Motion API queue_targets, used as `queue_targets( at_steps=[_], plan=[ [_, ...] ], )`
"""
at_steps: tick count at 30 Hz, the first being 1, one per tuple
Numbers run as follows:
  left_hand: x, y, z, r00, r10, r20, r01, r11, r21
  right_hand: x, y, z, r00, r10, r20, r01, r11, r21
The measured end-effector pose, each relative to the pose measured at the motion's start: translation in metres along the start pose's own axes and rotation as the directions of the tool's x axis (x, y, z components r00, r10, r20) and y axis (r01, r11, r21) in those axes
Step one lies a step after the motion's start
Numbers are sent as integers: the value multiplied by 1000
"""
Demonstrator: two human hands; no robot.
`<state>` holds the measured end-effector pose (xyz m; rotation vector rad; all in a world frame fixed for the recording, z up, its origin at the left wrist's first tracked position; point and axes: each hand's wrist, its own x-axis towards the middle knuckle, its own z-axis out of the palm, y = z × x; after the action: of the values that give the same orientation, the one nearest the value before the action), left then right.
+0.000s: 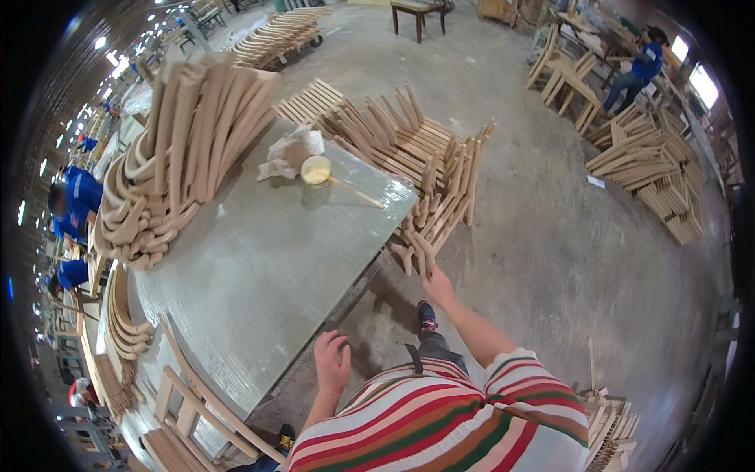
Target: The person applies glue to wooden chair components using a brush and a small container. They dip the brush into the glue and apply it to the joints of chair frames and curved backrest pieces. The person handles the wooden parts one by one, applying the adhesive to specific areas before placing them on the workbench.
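Observation:
My right hand [439, 288] reaches forward past the table's right corner and is closed on the end of a curved wooden chair part [423, 250]. That part belongs to, or lies against, a pile of slatted wooden chair frames [409, 149] beside the table. My left hand [333, 363] hangs by the table's near edge, its fingers loosely bent and apart, with nothing in it. On the grey, film-covered table [259, 275] stands a round tub of pale yellow stuff [316, 169] with a thin stick [358, 192] leaning out. A crumpled cloth or paper [283, 156] lies behind the tub.
Long curved wooden pieces [185, 134] are heaped on the table's far left. A wooden frame [189, 401] stands at the near left. More frames [649, 169] are stacked on the concrete floor at right, where a person in blue [646, 63] stands. Other people [79, 200] work at left.

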<state>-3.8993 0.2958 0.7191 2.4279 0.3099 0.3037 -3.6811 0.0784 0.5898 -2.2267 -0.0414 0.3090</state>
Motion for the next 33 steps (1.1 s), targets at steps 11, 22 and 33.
queue_targets(
  at_steps=[11,22,33],
  plan=[
    [50,51,9,960,-224,170,214,974,73,146,14,12,987,-160,29,162,966,-202],
    [30,47,11,972,-191,134,200,979,-51,179,10,-130,975,163,-152,-189,966,-177],
    [2,33,3,998,56,37,-55,998,-23,52,-186,-210,835,-452,-314,540,561,628]
  ],
)
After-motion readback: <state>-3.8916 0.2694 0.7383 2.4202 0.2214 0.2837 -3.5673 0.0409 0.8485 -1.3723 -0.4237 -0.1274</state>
